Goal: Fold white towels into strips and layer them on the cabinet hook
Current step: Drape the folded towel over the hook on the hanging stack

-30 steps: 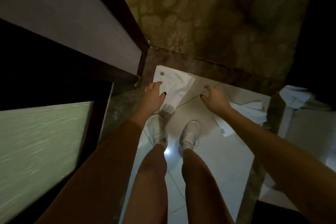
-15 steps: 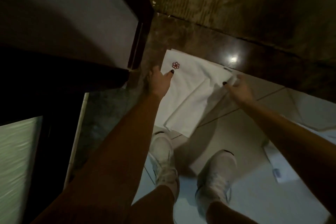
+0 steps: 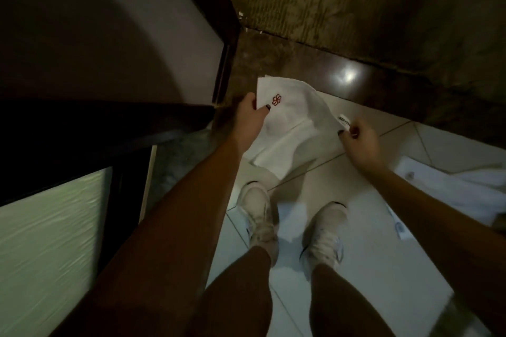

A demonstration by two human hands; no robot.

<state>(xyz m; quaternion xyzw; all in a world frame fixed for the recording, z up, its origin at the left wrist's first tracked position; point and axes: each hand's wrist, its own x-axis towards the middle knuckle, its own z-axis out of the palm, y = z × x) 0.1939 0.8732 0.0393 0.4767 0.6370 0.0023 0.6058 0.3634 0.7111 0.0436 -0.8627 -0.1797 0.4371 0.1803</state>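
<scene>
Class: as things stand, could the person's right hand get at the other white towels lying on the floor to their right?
Probably not yet: the right hand is pinching the held towel by its tag corner. The floor towels lie unobstructed nearby, so releasing would likely free it.

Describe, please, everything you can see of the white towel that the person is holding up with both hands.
The white towel looks like soft cloth, with a small red flower emblem near its upper left corner and a printed tag at its right edge. It is held in the air above the pale tiled floor, sagging between the left hand, which pinches the left edge, and the right hand, which grips by the tag. A lower layer hangs down toward the shoes.
</scene>
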